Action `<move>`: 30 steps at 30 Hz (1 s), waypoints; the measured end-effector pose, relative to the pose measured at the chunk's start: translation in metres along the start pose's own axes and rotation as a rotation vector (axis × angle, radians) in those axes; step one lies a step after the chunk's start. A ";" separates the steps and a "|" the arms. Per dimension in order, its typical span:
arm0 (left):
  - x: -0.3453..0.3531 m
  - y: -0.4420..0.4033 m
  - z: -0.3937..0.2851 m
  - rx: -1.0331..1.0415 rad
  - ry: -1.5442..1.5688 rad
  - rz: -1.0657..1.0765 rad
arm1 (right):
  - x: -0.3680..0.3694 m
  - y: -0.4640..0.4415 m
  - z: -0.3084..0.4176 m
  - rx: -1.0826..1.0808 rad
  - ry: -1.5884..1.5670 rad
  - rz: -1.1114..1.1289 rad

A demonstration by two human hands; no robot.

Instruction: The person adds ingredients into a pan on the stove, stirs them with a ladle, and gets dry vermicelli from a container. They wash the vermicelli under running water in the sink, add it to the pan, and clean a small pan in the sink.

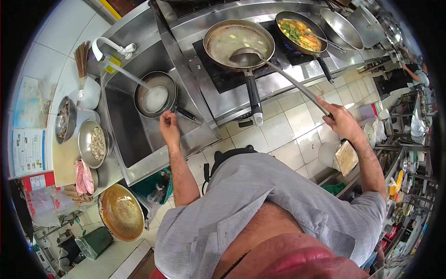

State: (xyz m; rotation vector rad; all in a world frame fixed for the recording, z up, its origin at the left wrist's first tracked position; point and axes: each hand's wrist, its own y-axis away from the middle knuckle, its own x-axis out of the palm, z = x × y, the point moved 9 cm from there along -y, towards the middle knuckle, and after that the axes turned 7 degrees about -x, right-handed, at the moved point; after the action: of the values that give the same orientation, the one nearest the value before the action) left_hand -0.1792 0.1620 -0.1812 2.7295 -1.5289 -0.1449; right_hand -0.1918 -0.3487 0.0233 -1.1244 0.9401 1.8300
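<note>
My right hand (pixel 343 120) is wrapped round the end of a long-handled ladle (pixel 295 83). The ladle's bowl rests in a large pan (pixel 239 29) of cloudy, pale liquid on the stove. Over the sink (pixel 125 125), my left hand (pixel 170 126) has its fingers drawn together beside a small round vessel (pixel 155 98) full of whitish water. What those fingers pinch, if anything, is hidden. The vessel sits within a dark frying pan (pixel 140 101), whose black handle (pixel 186 114) points to the lower right. Water runs from the white tap (pixel 100 51) toward them.
A second frying pan (pixel 302 35) holds colourful vegetables, with a spoon in it. An empty steel wok (pixel 341 29) is farther right. Bowls of chopped pale food (pixel 98 144) and raw meat (pixel 84 177) stand left of the sink. A browned pan (pixel 121 213) is lower left.
</note>
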 end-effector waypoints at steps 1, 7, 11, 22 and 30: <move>0.001 0.001 0.001 -0.001 0.002 0.000 | 0.004 -0.003 -0.003 0.001 0.002 0.001; 0.006 0.000 -0.002 -0.023 0.091 0.045 | 0.034 -0.048 -0.023 -0.001 0.203 -0.069; 0.001 -0.009 -0.003 -0.003 0.071 0.013 | 0.041 -0.084 -0.026 -0.012 0.216 -0.117; -0.035 -0.074 -0.028 0.023 -0.016 -0.021 | 0.074 -0.092 0.003 0.349 -1.028 -0.185; -0.069 -0.193 -0.035 -0.073 0.135 0.063 | 0.100 -0.069 0.075 0.416 -1.710 -0.291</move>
State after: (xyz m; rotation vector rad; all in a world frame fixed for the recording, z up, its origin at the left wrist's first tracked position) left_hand -0.0477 0.3211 -0.1512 2.5741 -1.5399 -0.0153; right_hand -0.1876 -0.2311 -0.0566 0.6314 0.0382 1.4870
